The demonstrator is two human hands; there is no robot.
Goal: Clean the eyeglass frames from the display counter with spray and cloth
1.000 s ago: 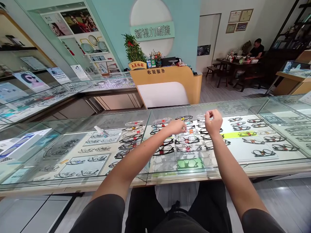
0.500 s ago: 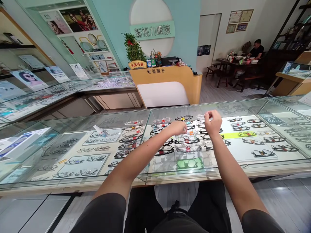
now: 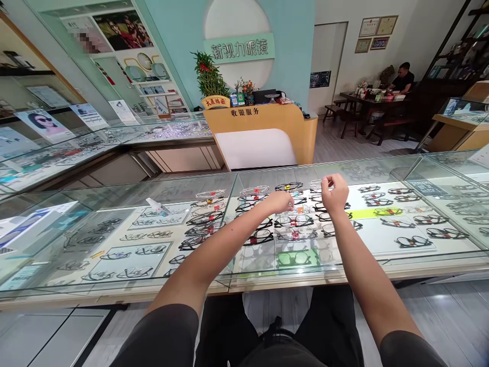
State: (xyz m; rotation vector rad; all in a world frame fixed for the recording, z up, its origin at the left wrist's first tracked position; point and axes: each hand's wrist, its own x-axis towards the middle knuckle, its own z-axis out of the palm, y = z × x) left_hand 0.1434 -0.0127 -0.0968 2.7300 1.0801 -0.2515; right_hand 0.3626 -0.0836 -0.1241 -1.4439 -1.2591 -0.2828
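My left hand (image 3: 281,202) reaches over the glass display case with its fingers curled closed. To its right my right hand (image 3: 335,192) is raised, thumb and fingers bent together. Whatever either hand holds is too small or hidden to make out. A gap separates the two hands. Rows of eyeglasses lie about them: a dark pair (image 3: 289,186) with a yellow tag behind, a dark-topped pair (image 3: 293,220) with a red tag in front, and a clear pair (image 3: 297,234) nearer me. A pale pair (image 3: 315,183) sits just left of my right hand's fingertips.
The glass display case (image 3: 237,283) runs across in front of me. A small white bottle (image 3: 157,206) stands on the left, near a white box (image 3: 38,224). Beyond are a wooden cashier counter (image 3: 263,122) and a person (image 3: 403,80) seated at a dark table.
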